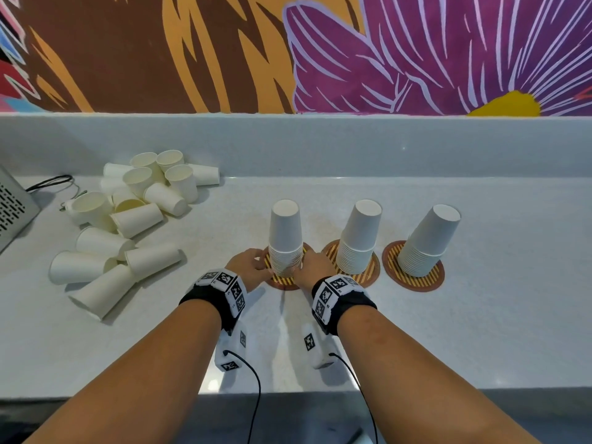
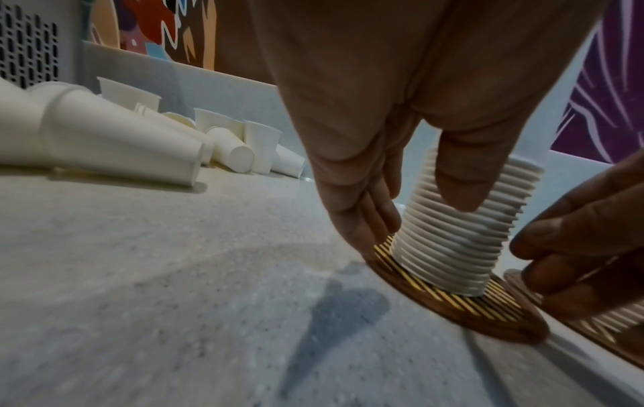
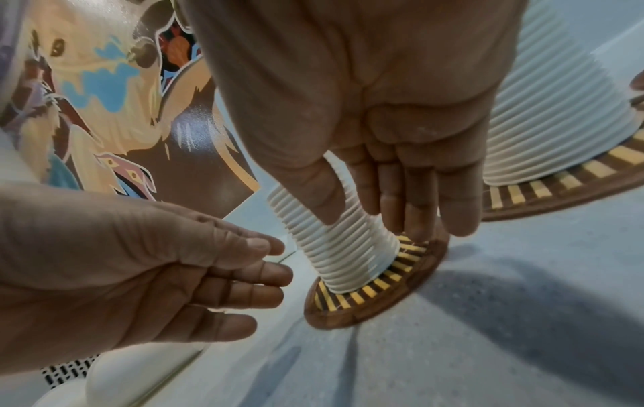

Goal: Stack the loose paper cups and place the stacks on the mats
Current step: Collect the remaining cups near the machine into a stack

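Note:
Three upside-down stacks of white paper cups stand on round striped mats. My two hands flank the base of the left stack (image 1: 285,238) on its mat (image 1: 282,285). My left hand (image 1: 253,265) has straight fingers (image 2: 362,214) reaching down to the mat's edge, a small gap off the stack (image 3: 345,253). My right hand (image 1: 312,267) also has straight fingers; its thumb (image 3: 320,198) lies against the stacked rims. The middle stack (image 1: 360,238) and right stack (image 1: 426,241) stand untouched. Several loose cups (image 1: 128,219) lie in a heap at the left.
A grey perforated metal box (image 1: 12,206) and a black cable (image 1: 54,182) sit at the far left behind the heap. The counter's raised back wall (image 1: 288,142) runs behind everything. Bare counter (image 1: 512,283) lies right of the mats.

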Action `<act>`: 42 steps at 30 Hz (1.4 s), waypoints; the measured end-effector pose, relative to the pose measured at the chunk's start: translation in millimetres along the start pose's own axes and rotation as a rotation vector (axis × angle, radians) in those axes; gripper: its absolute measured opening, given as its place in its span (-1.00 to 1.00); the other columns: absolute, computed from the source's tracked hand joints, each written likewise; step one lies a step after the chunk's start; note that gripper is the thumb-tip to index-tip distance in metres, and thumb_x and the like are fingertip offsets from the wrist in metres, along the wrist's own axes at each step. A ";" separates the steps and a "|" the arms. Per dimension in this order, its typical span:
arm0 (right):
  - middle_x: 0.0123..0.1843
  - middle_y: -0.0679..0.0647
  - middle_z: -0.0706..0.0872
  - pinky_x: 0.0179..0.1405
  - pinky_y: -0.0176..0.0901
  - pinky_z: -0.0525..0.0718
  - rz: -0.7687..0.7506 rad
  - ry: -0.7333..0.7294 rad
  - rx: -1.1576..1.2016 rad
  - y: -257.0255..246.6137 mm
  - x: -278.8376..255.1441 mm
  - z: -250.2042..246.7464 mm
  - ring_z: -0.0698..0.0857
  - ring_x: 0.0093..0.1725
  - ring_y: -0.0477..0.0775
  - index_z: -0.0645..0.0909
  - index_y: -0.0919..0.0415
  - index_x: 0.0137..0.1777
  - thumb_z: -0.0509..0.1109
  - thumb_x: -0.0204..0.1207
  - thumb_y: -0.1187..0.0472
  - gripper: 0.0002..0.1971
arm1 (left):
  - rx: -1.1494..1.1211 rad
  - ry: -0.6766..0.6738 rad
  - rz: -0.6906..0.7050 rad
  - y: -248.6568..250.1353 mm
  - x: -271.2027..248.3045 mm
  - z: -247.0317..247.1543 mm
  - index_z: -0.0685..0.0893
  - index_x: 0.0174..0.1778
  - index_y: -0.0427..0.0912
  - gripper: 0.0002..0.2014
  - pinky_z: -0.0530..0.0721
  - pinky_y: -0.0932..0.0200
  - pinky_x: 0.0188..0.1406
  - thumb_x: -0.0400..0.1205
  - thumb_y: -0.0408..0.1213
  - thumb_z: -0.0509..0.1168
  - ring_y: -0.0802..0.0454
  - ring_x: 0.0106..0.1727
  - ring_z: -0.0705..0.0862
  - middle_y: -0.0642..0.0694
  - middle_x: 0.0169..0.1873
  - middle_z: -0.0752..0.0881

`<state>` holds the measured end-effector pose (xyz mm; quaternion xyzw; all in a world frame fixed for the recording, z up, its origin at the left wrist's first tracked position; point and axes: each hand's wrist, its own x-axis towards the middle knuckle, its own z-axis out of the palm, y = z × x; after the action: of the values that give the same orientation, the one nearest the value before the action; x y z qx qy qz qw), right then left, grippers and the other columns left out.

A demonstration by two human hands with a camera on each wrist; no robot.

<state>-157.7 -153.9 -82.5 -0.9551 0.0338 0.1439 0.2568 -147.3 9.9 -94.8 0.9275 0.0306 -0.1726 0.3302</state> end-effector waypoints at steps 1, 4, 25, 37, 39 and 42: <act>-0.12 0.14 0.62 -0.19 -0.13 0.51 -0.006 -0.020 -0.030 -1.8 -2.5 -0.6 0.63 -0.09 0.15 0.56 0.25 -0.07 0.27 0.58 0.15 -0.84 | -0.013 0.004 -0.006 -1.3 -2.2 -0.5 0.43 0.51 -0.16 -0.37 0.64 -0.01 0.26 0.53 -0.11 0.43 -0.06 0.22 0.68 -0.11 0.22 0.73; -0.20 0.12 0.57 -0.11 -0.11 0.53 -0.058 -0.059 -0.066 -11.2 -14.1 -2.7 0.62 -0.09 0.14 0.50 0.24 -0.12 0.19 0.61 0.12 -0.80 | -0.060 0.028 -0.015 -4.3 -10.5 -2.8 0.56 0.39 -0.20 -0.48 0.69 -0.07 0.21 0.51 -0.17 0.45 -0.07 0.14 0.71 -0.12 0.15 0.75; 0.15 0.11 0.75 0.16 -0.11 0.59 -0.369 -0.055 -0.010 -137.9 -29.0 55.8 0.66 0.19 0.15 0.68 0.21 0.16 0.21 0.60 0.18 -0.73 | -0.040 0.356 -0.144 -105.0 -66.7 -100.0 0.66 0.29 -0.19 -0.62 0.58 0.20 0.20 0.54 -0.46 0.28 -0.05 0.19 0.67 -0.11 0.16 0.73; 0.20 0.16 0.69 0.23 0.03 0.63 -0.390 -0.057 0.029 -246.3 -1.9 111.0 0.65 0.20 0.19 0.67 0.17 0.18 0.27 0.58 0.18 -0.75 | -0.045 0.380 -0.202 -203.2 -53.9 -198.3 0.65 0.32 -0.17 -0.58 0.58 0.14 0.28 0.52 -0.46 0.32 -0.06 0.24 0.66 -0.12 0.19 0.72; 0.19 0.17 0.66 0.24 0.04 0.62 -0.393 -0.055 0.006 -261.1 3.5 123.7 0.64 0.20 0.20 0.67 0.16 0.19 0.27 0.58 0.17 -0.75 | -0.038 0.364 -0.206 -217.5 -48.4 -211.1 0.64 0.32 -0.17 -0.58 0.57 0.10 0.32 0.53 -0.46 0.31 -0.07 0.26 0.65 -0.13 0.21 0.71; 0.22 0.18 0.59 0.29 0.02 0.57 -0.388 -0.026 -0.019 -273.7 10.9 137.7 0.61 0.24 0.21 0.66 0.14 0.22 0.26 0.60 0.18 -0.74 | -0.034 0.341 -0.209 -233.2 -39.6 -222.6 0.62 0.34 -0.17 -0.59 0.55 0.05 0.36 0.55 -0.40 0.35 -0.08 0.28 0.63 -0.13 0.24 0.69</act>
<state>-144.9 152.1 -68.0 -0.9442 -0.1556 0.1041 0.2711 -157.5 332.8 -60.9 0.9293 0.1852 -0.0457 0.3164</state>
